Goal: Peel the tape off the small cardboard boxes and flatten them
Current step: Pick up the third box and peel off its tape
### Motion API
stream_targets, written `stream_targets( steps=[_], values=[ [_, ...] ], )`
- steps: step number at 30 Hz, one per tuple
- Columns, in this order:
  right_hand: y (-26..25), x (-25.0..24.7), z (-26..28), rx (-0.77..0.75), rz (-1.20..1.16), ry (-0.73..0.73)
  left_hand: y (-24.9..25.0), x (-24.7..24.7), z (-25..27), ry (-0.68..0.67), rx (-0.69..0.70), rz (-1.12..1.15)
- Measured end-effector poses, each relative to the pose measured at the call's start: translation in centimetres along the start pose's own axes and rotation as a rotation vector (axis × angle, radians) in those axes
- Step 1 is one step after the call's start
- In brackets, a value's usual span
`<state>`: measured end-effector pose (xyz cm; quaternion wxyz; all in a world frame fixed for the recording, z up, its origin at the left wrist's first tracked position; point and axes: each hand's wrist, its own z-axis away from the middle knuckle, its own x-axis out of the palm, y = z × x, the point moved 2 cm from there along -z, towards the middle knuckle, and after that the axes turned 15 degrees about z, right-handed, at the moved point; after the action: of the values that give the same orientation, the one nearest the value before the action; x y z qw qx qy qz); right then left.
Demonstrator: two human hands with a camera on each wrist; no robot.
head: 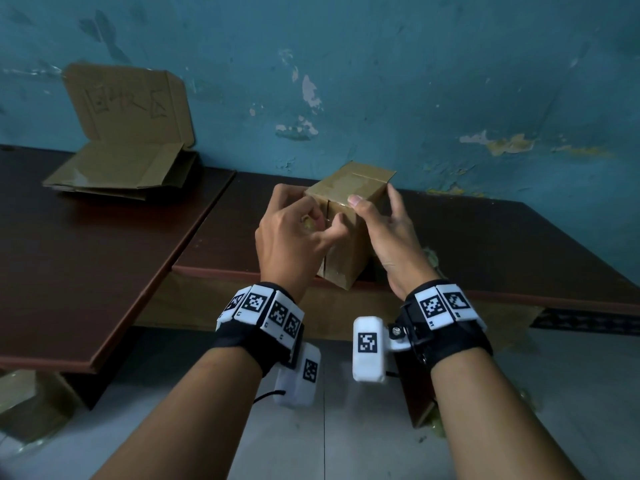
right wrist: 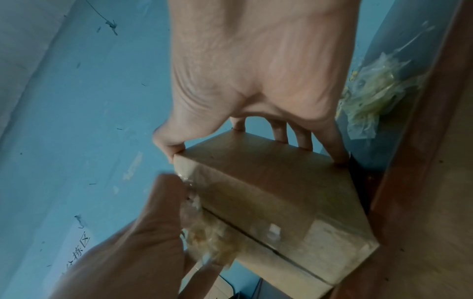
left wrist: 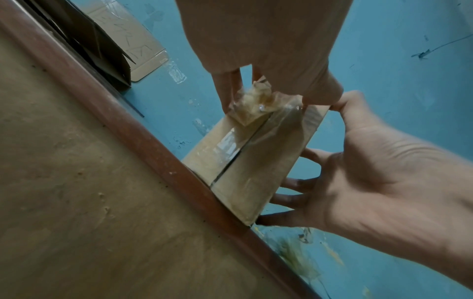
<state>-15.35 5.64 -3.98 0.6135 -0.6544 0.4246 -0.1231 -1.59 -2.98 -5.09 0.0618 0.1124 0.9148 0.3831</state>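
Note:
A small cardboard box point(head: 346, 244) stands tilted on the front edge of the right-hand table point(head: 502, 244), its taped seam facing me. My left hand point(head: 323, 220) pinches a crumpled wad of clear tape point(left wrist: 258, 101) still stuck near the top of the seam. My right hand point(head: 374, 199) grips the box from the right, thumb on the top near edge and fingers down the far side. In the right wrist view the box point(right wrist: 268, 182) lies under my palm, with the tape wad point(right wrist: 212, 242) at my left hand's fingers point(right wrist: 163, 198).
Flattened cardboard point(head: 117, 168) lies at the back of the left table point(head: 86, 254), with a written-on sheet point(head: 128, 105) propped against the blue wall. A heap of peeled tape point(right wrist: 379, 97) sits by the right table's edge. Tiled floor lies below.

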Motion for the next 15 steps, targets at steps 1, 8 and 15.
stream_targets(
  steps=[1,8,15],
  values=[
    [0.01,0.04,-0.02,-0.001,0.008,-0.001,-0.05,0.08,-0.02,0.028,0.003,-0.011],
    [0.40,0.03,-0.13,0.026,0.013,0.016,-0.05,-0.07,-0.13,-0.010,0.019,0.000],
    [0.25,0.30,-0.35,0.017,0.018,0.019,-0.12,-0.02,-0.21,-0.009,-0.002,-0.013]
  ],
)
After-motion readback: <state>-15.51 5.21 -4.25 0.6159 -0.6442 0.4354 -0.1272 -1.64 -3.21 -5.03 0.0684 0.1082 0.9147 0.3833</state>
